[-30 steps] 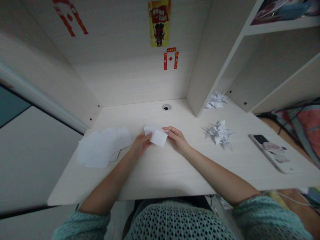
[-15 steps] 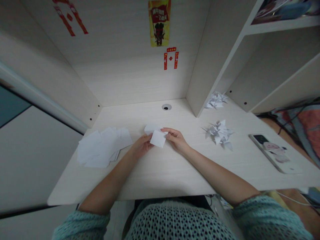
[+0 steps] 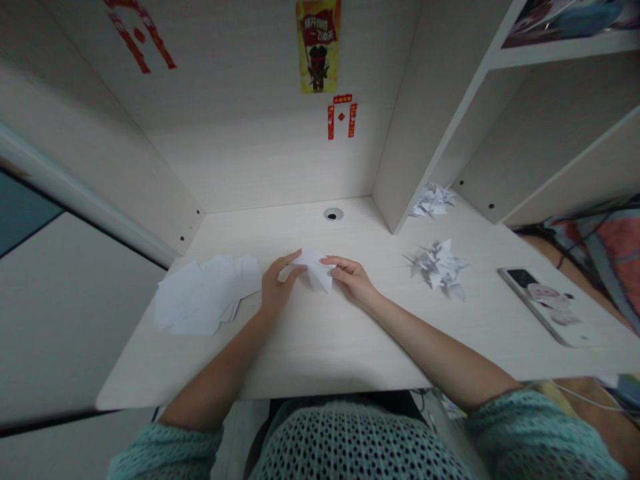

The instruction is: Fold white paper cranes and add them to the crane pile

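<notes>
Since the last shot, the left hand (image 3: 277, 287) has let go and opened up, fingers spread, sitting just beside the folded white paper (image 3: 315, 269). It might be grazing the paper's left tip, hard to tell. The right hand (image 3: 353, 280) is pinching the paper's right side between thumb and fingers, so that hand alone seems to be keeping the piece steady over the tabletop (image 3: 325, 347), out in front of the person. The teal knit sleeves (image 3: 165, 453) are pushed back toward the elbows, leaving both wrists free. Just left of the hands, a loose pile of white paper squares (image 3: 205, 297) sits within easy reach. Off to the right are a cluster of folded paper shapes (image 3: 439, 269), a second cluster (image 3: 433, 201) farther back by the shelf panel (image 3: 405, 147), and a phone (image 3: 543, 307) in a cartoon case. Farthest away, there's a red-and-yellow poster (image 3: 318, 45) on the back panel.
</notes>
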Demonstrator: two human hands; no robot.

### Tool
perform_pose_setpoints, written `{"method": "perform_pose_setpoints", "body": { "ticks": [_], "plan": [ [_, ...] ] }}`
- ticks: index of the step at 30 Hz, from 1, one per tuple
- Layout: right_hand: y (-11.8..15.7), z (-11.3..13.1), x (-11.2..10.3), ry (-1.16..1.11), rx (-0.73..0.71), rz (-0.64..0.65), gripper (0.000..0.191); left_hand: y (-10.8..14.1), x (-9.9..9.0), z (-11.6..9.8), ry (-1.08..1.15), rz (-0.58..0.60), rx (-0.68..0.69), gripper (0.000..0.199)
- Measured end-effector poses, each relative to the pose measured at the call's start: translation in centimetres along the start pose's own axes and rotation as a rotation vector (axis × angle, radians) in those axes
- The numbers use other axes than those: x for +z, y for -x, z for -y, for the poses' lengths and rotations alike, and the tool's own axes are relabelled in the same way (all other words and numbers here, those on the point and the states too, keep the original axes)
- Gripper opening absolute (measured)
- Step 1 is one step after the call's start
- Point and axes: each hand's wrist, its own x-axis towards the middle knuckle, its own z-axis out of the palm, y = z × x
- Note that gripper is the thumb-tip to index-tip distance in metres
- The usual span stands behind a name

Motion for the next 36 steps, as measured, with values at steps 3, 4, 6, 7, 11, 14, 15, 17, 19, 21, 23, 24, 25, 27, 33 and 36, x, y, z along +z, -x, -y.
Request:
{"method": "perform_pose_setpoints", "body": {
  "ticks": [3, 4, 6, 7, 11, 14, 15, 17, 19, 21, 23, 24, 25, 27, 33, 36],
  "plan": [
    [-0.1, -0.1, 0.0, -0.013, -0.003, 0.004, 0.029, 0.1, -0.1, 0.1, -0.064, 0.017, 0.054, 0.028],
    [-0.1, -0.1, 0.0, -0.015, -0.002, 0.004, 0.029, 0.2, -0.1, 0.2, -0.067, 0.020, 0.057, 0.028],
    [-0.1, -0.2, 0.0, -0.019, 0.007, 0.001, 0.029, 0.2, 0.0, 0.5, -0.072, 0.025, 0.058, 0.030],
    [-0.1, -0.2, 0.0, -0.021, 0.014, -0.001, 0.029, 0.1, 0.0, 0.7, -0.083, 0.022, 0.062, 0.030],
    [0.1, -0.3, 0.0, -0.009, 0.027, 0.012, 0.029, 0.1, -0.1, 1.2, -0.235, -0.061, 0.117, 0.026],
    [0.3, -0.2, 0.1, 0.009, 0.018, 0.023, 0.030, 0.1, -0.1, 1.4, -0.287, -0.068, 0.156, 0.022],
    [0.3, -0.2, 0.2, 0.004, 0.020, 0.027, 0.031, 0.1, 0.0, 1.4, -0.273, -0.052, 0.162, 0.021],
    [0.4, -0.1, 0.3, -0.022, 0.029, 0.038, 0.033, 0.0, 0.0, 1.6, -0.220, -0.020, 0.166, 0.022],
    [0.4, -0.2, 0.5, -0.049, 0.034, 0.055, 0.035, 0.0, 0.2, 1.8, -0.158, 0.013, 0.156, 0.022],
    [0.4, -0.3, 0.6, -0.054, 0.030, 0.076, 0.039, 0.0, 0.3, 1.8, -0.115, 0.041, 0.130, 0.023],
    [0.4, -0.6, 0.6, -0.036, 0.028, 0.090, 0.042, 0.1, 0.4, 1.8, -0.100, 0.060, 0.099, 0.025],
    [0.4, -0.8, 0.5, -0.021, 0.028, 0.088, 0.043, 0.2, 0.4, 1.8, -0.095, 0.070, 0.083, 0.026],
    [0.4, -1.0, 0.5, -0.007, 0.027, 0.080, 0.044, 0.2, 0.4, 1.7, -0.088, 0.087, 0.064, 0.028],
    [0.4, -1.2, 0.5, 0.015, 0.024, 0.054, 0.044, 0.3, 0.5, 1.7, -0.053, 0.128, 0.012, 0.032],
    [0.4, -1.2, 0.3, 0.084, -0.030, 0.028, 0.039, 0.3, 0.3, 1.1, 0.103, 0.247, -0.134, 0.051],
    [0.3, -1.0, 0.1, 0.124, -0.057, 0.023, 0.038, 0.1, 0.1, 0.6, 0.101, 0.331, -0.132, 0.047]
  ]
}}
